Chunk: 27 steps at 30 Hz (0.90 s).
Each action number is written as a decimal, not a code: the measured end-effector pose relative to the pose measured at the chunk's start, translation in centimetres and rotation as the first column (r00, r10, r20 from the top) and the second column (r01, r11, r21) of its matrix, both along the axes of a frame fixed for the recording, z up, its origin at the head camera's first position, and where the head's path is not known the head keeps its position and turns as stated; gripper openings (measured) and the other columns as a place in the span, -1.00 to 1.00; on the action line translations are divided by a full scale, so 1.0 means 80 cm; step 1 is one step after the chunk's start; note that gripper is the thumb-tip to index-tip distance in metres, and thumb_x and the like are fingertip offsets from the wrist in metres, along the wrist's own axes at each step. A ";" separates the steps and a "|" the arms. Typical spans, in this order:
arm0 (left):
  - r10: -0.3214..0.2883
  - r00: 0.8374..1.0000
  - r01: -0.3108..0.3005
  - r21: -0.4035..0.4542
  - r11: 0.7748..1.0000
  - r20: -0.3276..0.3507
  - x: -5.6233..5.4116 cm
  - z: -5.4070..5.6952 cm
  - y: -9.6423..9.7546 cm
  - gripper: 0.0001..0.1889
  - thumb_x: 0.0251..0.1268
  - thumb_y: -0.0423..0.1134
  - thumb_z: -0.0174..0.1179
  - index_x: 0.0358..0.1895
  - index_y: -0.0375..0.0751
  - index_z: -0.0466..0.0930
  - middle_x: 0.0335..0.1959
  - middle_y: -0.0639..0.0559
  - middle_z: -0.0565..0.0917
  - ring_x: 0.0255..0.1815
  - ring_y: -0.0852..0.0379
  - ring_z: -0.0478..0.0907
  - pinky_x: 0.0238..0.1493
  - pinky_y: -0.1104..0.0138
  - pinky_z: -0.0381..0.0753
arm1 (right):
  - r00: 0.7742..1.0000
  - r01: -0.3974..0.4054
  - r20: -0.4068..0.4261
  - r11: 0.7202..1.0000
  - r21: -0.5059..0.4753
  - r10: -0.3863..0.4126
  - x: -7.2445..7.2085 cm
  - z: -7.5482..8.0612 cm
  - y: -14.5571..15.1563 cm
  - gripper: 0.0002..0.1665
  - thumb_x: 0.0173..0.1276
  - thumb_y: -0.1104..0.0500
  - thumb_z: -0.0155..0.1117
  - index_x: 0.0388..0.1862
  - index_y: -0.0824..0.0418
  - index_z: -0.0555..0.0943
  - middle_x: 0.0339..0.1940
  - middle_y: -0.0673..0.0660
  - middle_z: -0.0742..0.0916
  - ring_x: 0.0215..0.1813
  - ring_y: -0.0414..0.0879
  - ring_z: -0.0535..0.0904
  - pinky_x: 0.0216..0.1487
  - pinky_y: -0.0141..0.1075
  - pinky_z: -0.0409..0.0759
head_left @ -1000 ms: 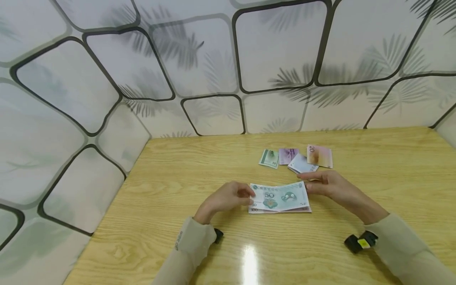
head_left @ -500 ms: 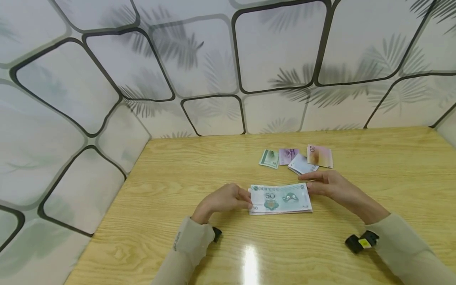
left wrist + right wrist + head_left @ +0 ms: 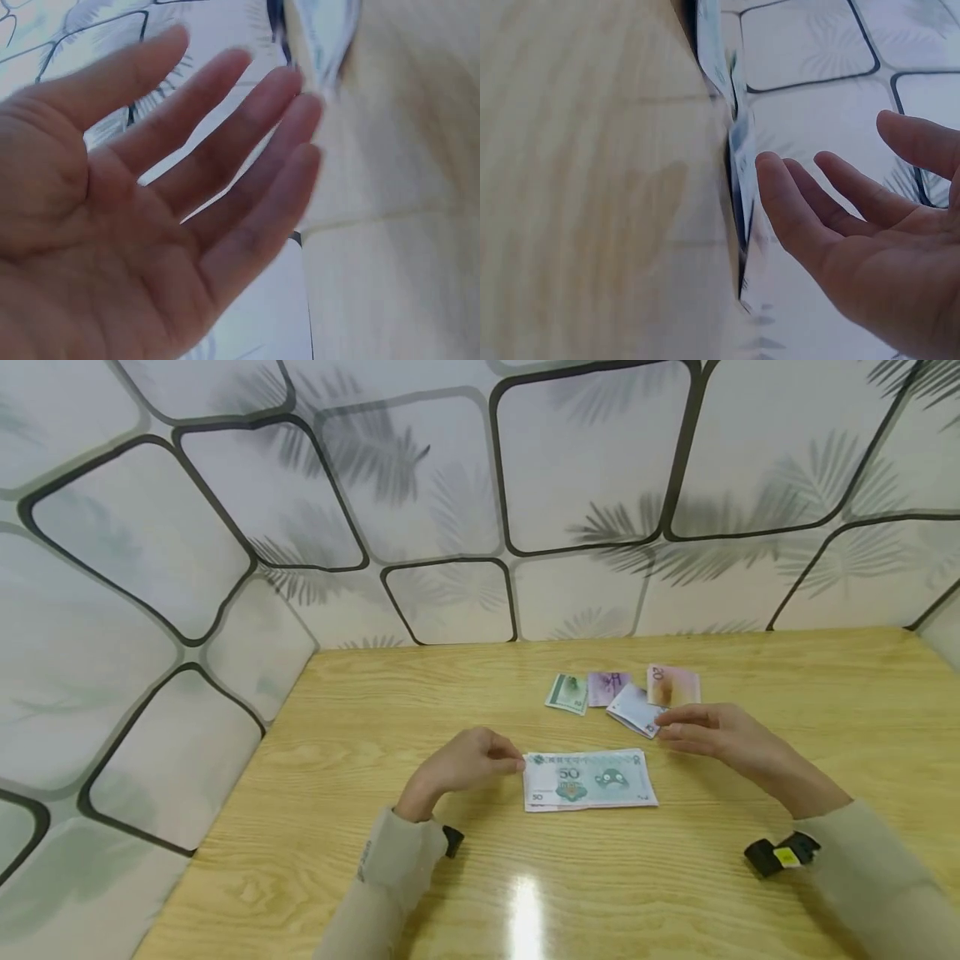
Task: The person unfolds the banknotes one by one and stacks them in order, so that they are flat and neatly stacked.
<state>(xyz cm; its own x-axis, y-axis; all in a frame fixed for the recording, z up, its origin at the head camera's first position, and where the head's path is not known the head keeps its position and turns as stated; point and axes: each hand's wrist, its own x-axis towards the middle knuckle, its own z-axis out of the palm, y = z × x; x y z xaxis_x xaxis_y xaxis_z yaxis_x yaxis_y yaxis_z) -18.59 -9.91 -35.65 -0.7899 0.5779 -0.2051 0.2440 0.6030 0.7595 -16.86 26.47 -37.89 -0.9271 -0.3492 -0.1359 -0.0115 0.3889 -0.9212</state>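
A green-and-white 50 banknote (image 3: 592, 779) lies flat in mid-table, covering most of another note whose edge peeks out below it. At its left edge is my left hand (image 3: 467, 766); the left wrist view shows the fingers relaxed and spread, with nothing between them. My right hand (image 3: 731, 737) reaches toward a folded bluish-white banknote (image 3: 633, 708), fingertips right at its corner. In the right wrist view its fingers (image 3: 795, 217) are loosely extended beside the notes seen edge-on. A folded pinkish-orange 20 banknote (image 3: 673, 683) overlaps the bluish one.
Left of those lie a folded green banknote (image 3: 567, 693) and a purple banknote (image 3: 607, 688). The wooden table (image 3: 360, 727) meets a patterned wall (image 3: 450, 602) at its back and left. Each wrist wears a small black camera (image 3: 783, 855).
The 50 note has settled flat onto the note beneath. My left hand has drawn off it slightly leftward. My right hand has left its right edge and moved up and right toward the folded notes.
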 end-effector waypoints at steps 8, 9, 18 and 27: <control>0.099 0.995 -0.103 0.203 0.974 0.031 -0.017 0.008 0.012 -0.64 0.59 -0.23 0.09 0.19 -0.46 0.58 0.01 -0.32 0.67 0.01 -0.23 0.62 0.05 0.03 0.68 | 0.998 0.062 0.031 0.995 -0.081 -0.059 -0.019 0.005 0.020 -0.39 0.66 0.20 0.01 0.43 0.64 0.21 0.35 0.43 0.47 0.06 -0.34 0.62 0.13 -0.31 0.65; 0.105 0.994 -0.111 0.214 0.970 0.043 -0.019 0.008 0.014 -0.63 0.60 -0.22 0.08 0.22 -0.46 0.56 0.05 -0.32 0.66 0.04 -0.23 0.61 0.08 0.04 0.67 | 0.997 0.067 0.036 0.994 -0.084 -0.065 -0.020 0.005 0.022 -0.39 0.67 0.20 0.00 0.44 0.64 0.19 0.35 0.44 0.46 0.05 -0.34 0.63 0.13 -0.30 0.65; 0.147 0.980 -0.179 0.266 0.947 0.137 -0.030 0.010 0.026 -0.54 0.61 -0.21 0.07 0.42 -0.35 0.39 0.18 -0.32 0.58 0.12 -0.14 0.60 0.14 0.07 0.66 | 0.995 0.096 0.046 0.993 -0.074 -0.093 -0.028 0.004 0.036 -0.35 0.68 0.18 -0.02 0.47 0.63 0.13 0.29 0.32 0.48 0.01 -0.37 0.63 0.10 -0.31 0.67; 0.140 0.974 -0.191 0.309 0.932 0.179 -0.041 0.008 0.039 -0.52 0.62 -0.21 0.04 0.46 -0.33 0.34 0.22 -0.34 0.54 0.13 -0.14 0.62 0.16 0.01 0.64 | 0.995 0.096 0.047 0.993 -0.070 -0.093 -0.035 0.005 0.048 -0.34 0.70 0.15 -0.11 0.48 0.63 0.07 0.31 0.37 0.47 0.02 -0.32 0.64 0.10 -0.30 0.67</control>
<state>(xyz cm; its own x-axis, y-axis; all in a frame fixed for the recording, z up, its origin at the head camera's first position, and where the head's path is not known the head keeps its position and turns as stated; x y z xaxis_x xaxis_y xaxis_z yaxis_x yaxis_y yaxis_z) -21.85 -6.80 -35.05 -0.8540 0.4968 -0.1545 0.0287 0.3416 0.9394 -19.68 30.28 -37.45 -0.9502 -0.2706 -0.1546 0.0631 0.3187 -0.9458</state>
